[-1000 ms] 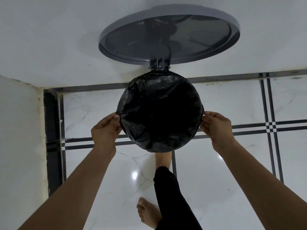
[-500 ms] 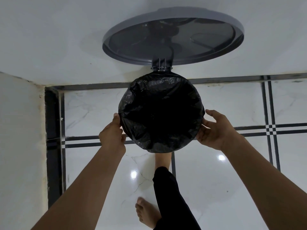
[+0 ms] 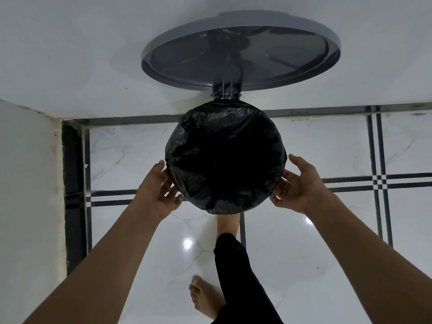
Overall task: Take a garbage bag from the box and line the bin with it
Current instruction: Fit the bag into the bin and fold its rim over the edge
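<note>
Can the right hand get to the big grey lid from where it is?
Probably yes. The right hand is open beside the bag-lined bin, holding nothing, and the grey lid stands raised behind the bin. Nothing appears to block a reach past the bin's right side.

Crinkled glossy black plastic bag, smooth grey plastic lid, polished marble floor

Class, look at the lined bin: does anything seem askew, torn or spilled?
Nothing stands out. The bag covers the bin's rim all round, the lid stands open, and both hands flank it.
</note>
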{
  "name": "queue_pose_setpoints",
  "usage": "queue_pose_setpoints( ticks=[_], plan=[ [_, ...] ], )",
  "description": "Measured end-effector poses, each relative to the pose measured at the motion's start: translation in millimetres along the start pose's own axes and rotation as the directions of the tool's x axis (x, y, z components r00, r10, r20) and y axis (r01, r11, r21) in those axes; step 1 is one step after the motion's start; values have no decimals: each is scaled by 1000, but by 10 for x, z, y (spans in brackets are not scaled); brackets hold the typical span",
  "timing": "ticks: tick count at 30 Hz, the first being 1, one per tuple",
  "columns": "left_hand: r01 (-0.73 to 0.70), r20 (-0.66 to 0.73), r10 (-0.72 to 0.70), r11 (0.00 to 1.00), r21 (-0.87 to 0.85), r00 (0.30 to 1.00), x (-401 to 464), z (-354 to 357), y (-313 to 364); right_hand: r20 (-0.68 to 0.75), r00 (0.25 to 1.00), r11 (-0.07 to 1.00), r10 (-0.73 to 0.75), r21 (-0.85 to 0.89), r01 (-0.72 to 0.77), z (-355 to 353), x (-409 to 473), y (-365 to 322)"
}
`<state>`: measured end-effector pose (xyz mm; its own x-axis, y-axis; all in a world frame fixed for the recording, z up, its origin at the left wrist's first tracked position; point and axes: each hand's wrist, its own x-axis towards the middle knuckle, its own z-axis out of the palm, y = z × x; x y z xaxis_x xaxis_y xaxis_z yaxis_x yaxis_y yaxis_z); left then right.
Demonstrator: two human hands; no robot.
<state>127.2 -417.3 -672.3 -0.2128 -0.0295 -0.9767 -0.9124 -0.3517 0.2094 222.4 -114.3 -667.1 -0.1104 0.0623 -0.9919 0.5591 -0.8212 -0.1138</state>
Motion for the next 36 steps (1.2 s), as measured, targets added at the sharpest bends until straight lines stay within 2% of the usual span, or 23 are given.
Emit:
queue_pose_setpoints(
  ticks=[3, 8, 9, 10, 11, 12, 13, 14, 15, 16, 17, 18, 19, 20, 22, 24, 25, 27, 29, 31, 32, 34, 36],
  plan=[
    [69, 36, -67, 996, -54, 997, 1, 9, 31, -10, 1000, 1000, 7, -5, -7, 38, 25, 19],
    [24, 90, -12, 991, -131, 996, 28, -15, -11, -79, 997, 1000, -17, -5, 17, 114, 39, 74],
    [-18, 72, 27, 992, -125, 997, 24, 9, 5, -143, 987, 996, -74, -61, 65, 135, 25, 82],
    [-77, 18, 79, 993, -86, 997, 6, 47, 19, -233, 953, 974, -193, -165, 157, 153, 14, 94],
    [-149, -85, 150, 989, 17, 985, -11, 84, 34, -322, 872, 912, -370, -303, 275, 177, -10, 112],
    [-236, -204, 275, 951, 198, 939, -24, 127, 65, -356, 742, 801, -567, -448, 397, 212, -37, 123],
    [-341, -251, 463, 847, 407, 850, -39, 162, 97, -299, 605, 644, -738, -578, 500, 259, -66, 115],
    [-462, -170, 644, 684, 565, 746, -66, 205, 122, -172, 480, 457, -860, -675, 579, 313, -92, 94],
    [-574, -21, 765, 502, 647, 644, -107, 272, 152, -11, 377, 266, -926, -726, 633, 379, -102, 51],
    [-649, 124, 811, 354, 673, 571, -120, 334, 197, 156, 291, 80, -944, -748, 659, 452, -86, -12],
    [-691, 232, 820, 249, 679, 523, -115, 412, 257, 315, 227, -101, -921, -759, 644, 532, -44, -94],
    [-706, 307, 812, 173, 687, 497, -65, 497, 345, 450, 197, -257, -871, -759, 598, 625, 7, -193],
    [-698, 359, 794, 112, 707, 491, 0, 581, 436, 541, 198, -366, -817, -753, 547, 725, 55, -290],
    [-675, 385, 771, 77, 734, 507, 51, 685, 529, 589, 225, -421, -776, -750, 510, 815, 109, -382],
    [-576, 349, 686, 126, 808, 639, 157, 881, 689, 597, 304, -423, -742, -770, 477, 970, 180, -536],
    [-430, 212, 534, 325, 842, 818, 244, 1013, 791, 528, 420, -315, -738, -820, 478, 1072, 213, -647],
    [-369, 153, 458, 428, 825, 875, 296, 1032, 837, 474, 496, -219, -728, -845, 487, 1118, 215, -694],
    [-309, 106, 360, 571, 760, 927, 326, 991, 891, 384, 643, -36, -663, -874, 485, 1182, 179, -762],
    [-344, 112, 381, 621, 704, 918, 282, 929, 870, 334, 703, 66, -628, -877, 477, 1174, 107, -799],
    [-472, 132, 560, 522, 710, 818, 97, 869, 745, 331, 663, 76, -672, -860, 505, 1089, -39, -753],
    [-554, 159, 674, 425, 716, 722, -24, 830, 651, 349, 597, 37, -723, -843, 537, 1030, -149, -692],
    [-721, 278, 835, 187, 667, 474, -344, 744, 431, 456, 372, -133, -809, -757, 639, 902, -433, -493],
    [-805, 408, 896, -107, 583, 176, -742, 704, 265, 557, 87, -351, -826, -629, 694, 800, -772, -271]
  ],
)
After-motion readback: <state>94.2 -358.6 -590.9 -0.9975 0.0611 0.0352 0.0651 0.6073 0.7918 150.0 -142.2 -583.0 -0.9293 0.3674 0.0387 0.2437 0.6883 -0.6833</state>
